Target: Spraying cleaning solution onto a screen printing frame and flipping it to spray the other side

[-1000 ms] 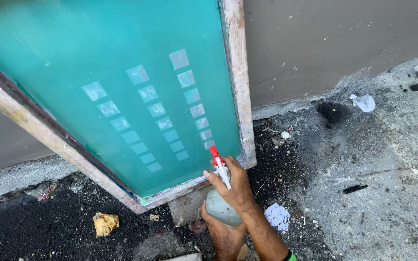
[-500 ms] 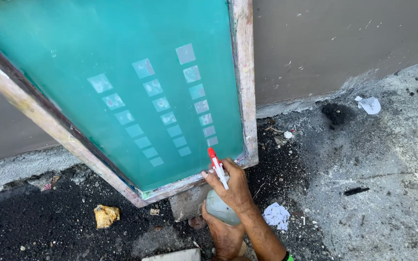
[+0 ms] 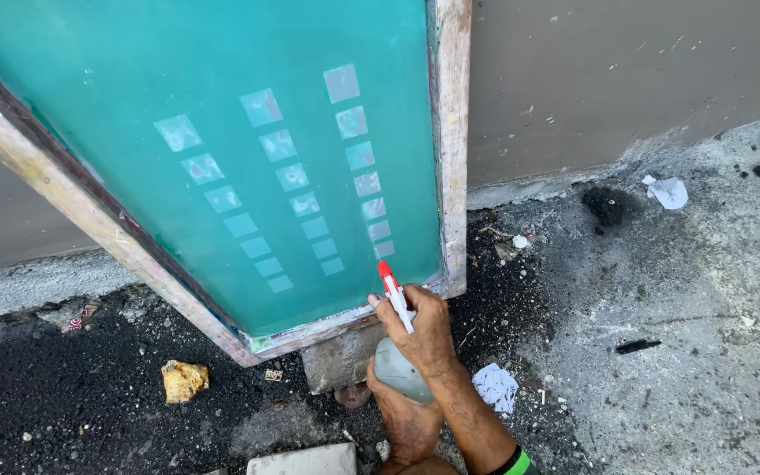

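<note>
I see the right hand (image 3: pixel 424 330) clenched on a spray bottle (image 3: pixel 400 365) at the teal screen frame (image 3: pixel 449 149); the left hand (image 3: pixel 408 422) grips the bottle's base.

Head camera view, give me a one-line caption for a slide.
Two hands grip a spray bottle with its red nozzle at a green printing screen.
</note>
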